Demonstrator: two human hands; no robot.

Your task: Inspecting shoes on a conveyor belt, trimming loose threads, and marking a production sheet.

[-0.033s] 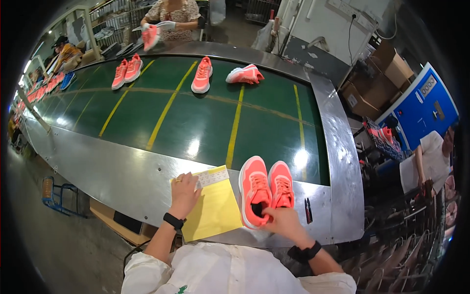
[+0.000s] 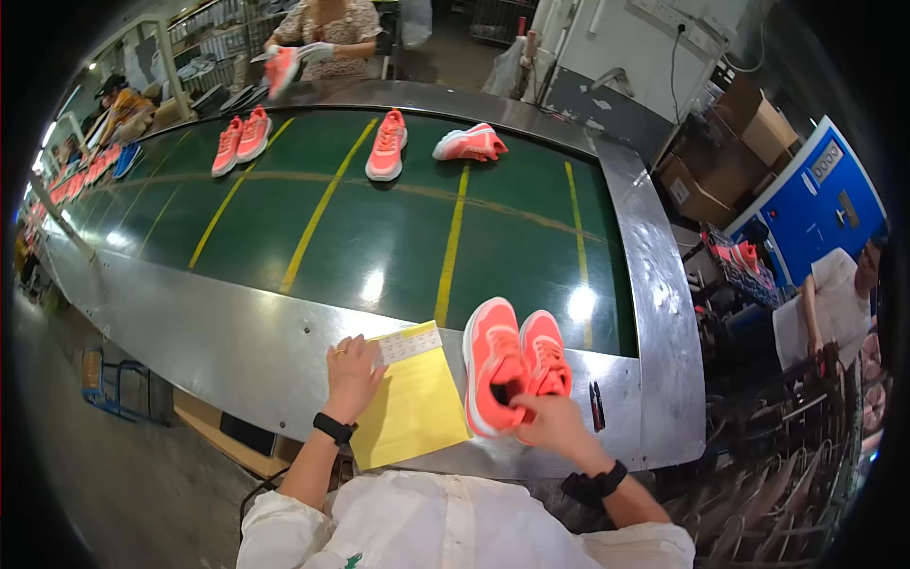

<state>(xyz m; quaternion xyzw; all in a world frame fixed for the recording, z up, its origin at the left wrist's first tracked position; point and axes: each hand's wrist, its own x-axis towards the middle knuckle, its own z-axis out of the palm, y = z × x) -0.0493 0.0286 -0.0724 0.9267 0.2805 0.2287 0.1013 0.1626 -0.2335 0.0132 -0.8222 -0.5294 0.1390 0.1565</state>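
Metal counter [image 2: 237,332]: yellow sheet [image 2: 412,408], white printed strip [image 2: 409,346].

No lettering can be read. Rows of dark print (far too small to make out) cross the white strip [image 2: 409,345] at the top of the yellow sheet [image 2: 408,408]; a pale label [image 2: 681,193] stands on the brown carton [image 2: 699,201], its marks illegible.

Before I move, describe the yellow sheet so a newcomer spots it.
Find the green belt, then its near metal ledge. There the left hand overlaps the left edge of the yellow sheet. Unlike the coral shoes on its right, it is flat paper with a white strip along its far edge.
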